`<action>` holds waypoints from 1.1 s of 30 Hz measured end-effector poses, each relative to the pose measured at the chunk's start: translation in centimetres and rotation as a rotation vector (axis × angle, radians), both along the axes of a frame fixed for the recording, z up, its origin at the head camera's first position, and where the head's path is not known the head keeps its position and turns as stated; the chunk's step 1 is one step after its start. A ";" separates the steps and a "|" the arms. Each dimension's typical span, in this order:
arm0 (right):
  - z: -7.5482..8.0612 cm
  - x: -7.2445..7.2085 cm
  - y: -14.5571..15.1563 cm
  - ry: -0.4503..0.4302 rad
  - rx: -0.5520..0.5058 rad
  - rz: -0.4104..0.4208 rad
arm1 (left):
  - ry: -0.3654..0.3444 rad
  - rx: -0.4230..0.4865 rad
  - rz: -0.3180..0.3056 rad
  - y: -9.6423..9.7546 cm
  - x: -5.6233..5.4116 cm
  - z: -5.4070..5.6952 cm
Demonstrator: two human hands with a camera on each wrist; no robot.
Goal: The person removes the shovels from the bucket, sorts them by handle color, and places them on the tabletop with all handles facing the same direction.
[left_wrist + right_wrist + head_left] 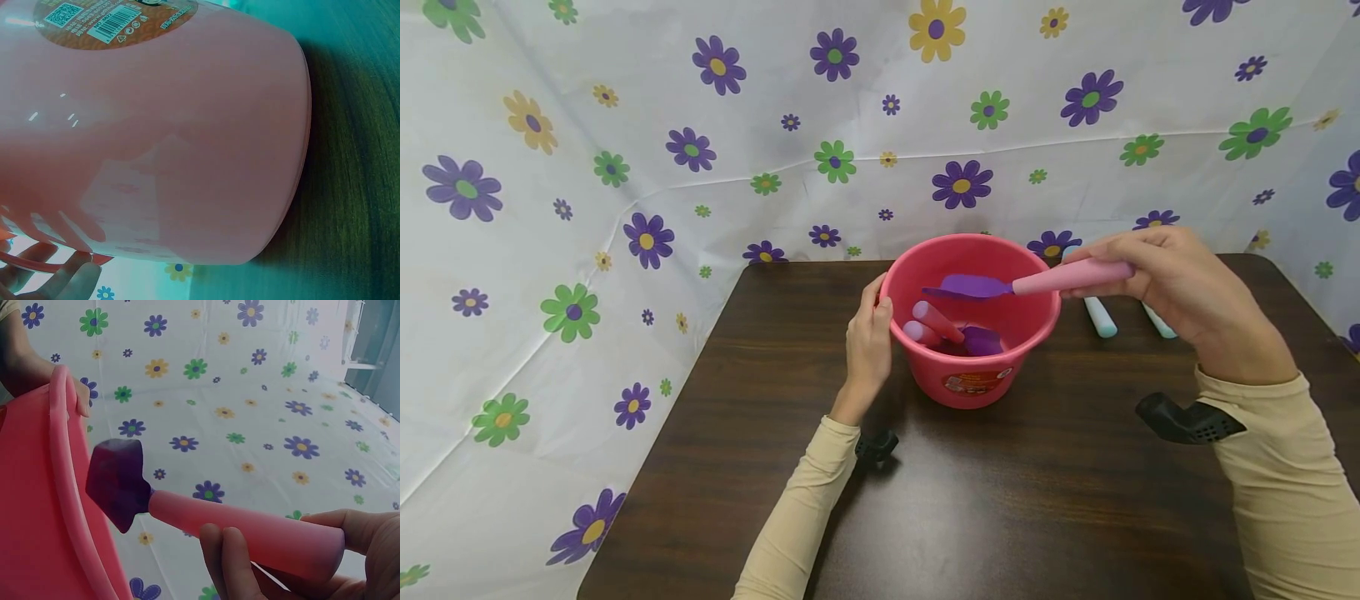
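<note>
My right hand (1183, 292) grips the pink handle of a toy garden trowel (973, 286) whose purple blade hangs over the open bucket. In the right wrist view, thumb and fingers pinch the trowel (244, 528) near the end of its handle. The pink plastic bucket (966, 373) stands upright on the table. At its left rim my left hand (870, 342) holds on, fingers at the edge; the left wrist view shows fingertips by the rim beside the bucket wall (206, 125). Inside lie two pink handles (936, 321) and a purple blade (982, 340).
Right of the bucket, partly behind my right hand, lie two pale blue handles (1101, 317) on the dark wooden table (1000, 500). A white flower-print sheet (775, 200) hangs along the table's back and left. A black wrist device (1187, 419) sits on each sleeve.
</note>
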State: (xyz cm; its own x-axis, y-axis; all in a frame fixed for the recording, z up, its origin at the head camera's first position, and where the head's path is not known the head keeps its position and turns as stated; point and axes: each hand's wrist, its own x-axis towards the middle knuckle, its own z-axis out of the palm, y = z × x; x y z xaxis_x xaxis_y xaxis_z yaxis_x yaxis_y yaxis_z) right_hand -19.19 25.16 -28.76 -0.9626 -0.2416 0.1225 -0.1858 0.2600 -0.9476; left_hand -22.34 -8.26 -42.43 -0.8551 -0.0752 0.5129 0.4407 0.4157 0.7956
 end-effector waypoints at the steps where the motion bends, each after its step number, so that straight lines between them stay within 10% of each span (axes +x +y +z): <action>1: 0.0 0.0 0.0 -0.004 -0.012 -0.003 | 0.000 0.001 -0.001 0.0 0.0 0.0; 22: -1.4 -0.8 0.8 -0.066 -0.536 0.125 | -0.001 0.010 -0.011 0.0 0.1 0.1; 33: -1.4 -1.0 1.0 -0.230 -0.572 0.072 | -0.001 0.013 -0.016 0.1 0.1 0.1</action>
